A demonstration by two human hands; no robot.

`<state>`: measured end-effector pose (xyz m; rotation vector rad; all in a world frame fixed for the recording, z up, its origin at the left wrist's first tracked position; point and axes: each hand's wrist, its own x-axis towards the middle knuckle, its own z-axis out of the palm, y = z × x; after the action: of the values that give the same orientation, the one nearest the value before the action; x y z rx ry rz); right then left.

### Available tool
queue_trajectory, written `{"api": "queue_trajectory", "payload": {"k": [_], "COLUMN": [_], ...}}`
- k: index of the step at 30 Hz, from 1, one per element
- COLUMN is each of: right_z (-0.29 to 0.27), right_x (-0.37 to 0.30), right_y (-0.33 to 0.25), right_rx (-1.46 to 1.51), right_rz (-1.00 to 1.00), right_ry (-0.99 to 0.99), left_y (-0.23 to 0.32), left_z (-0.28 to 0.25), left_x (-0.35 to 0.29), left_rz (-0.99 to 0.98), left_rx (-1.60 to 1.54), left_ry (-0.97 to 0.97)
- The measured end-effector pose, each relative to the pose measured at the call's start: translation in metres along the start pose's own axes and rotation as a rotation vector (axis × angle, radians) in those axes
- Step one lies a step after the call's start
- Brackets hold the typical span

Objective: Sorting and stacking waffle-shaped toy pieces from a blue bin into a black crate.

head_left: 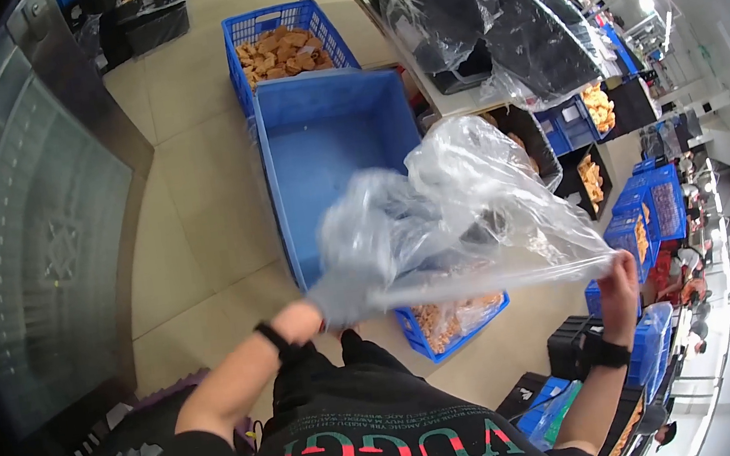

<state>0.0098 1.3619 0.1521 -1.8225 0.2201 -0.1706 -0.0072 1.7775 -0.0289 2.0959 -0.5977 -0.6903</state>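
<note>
A large clear plastic bag [479,185] billows out in front of me, its near edge stretched between my two hands. My left hand [345,297], in a grey glove and blurred by motion, grips one end of that edge near the blue tub's front corner. My right hand [618,272], without a glove, is closed on the other end, out to the right. Below and behind the bag stands a deep blue plastic tub [319,156]; its inside shows no contents, and the bag covers part of its right side.
Beyond the tub, a blue crate [332,31] holds tan pieces. A smaller blue crate [411,331] with similar pieces sits on the floor beneath the bag. At left is a steel-framed glass door [45,215]. A table [459,103] carries plastic-covered black bins [534,40]. Stacked blue crates [652,199] and people are farther right.
</note>
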Motion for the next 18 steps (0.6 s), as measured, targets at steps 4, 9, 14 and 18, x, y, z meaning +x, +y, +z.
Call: {"api": "queue_trajectory", "payload": {"k": [4,9,14,18], "right_z": [0.055,0.147,0.111,0.079], "right_x": [0.023,0.097,0.121,0.080], "right_y": [0.081,0.052,-0.170,-0.213], "right_rx": [-0.133,0.174,0.475,0.400], "right_rz": [0.124,0.023,-0.708,-1.032], "right_ry": [-0.014,-0.447,-0.402,-0.034], "left_y": [-0.015,-0.027,0.080,0.134], "left_z": [0.057,-0.046,-0.195,-0.190], "left_x": [-0.047,-0.064,-0.199,-0.219], "left_rz": [-0.136,-0.045,0.116,0.608], "left_rx": [-0.026,0.431,0.761,0.799], "left_ry": [-0.329,0.629,1.752,1.666]}}
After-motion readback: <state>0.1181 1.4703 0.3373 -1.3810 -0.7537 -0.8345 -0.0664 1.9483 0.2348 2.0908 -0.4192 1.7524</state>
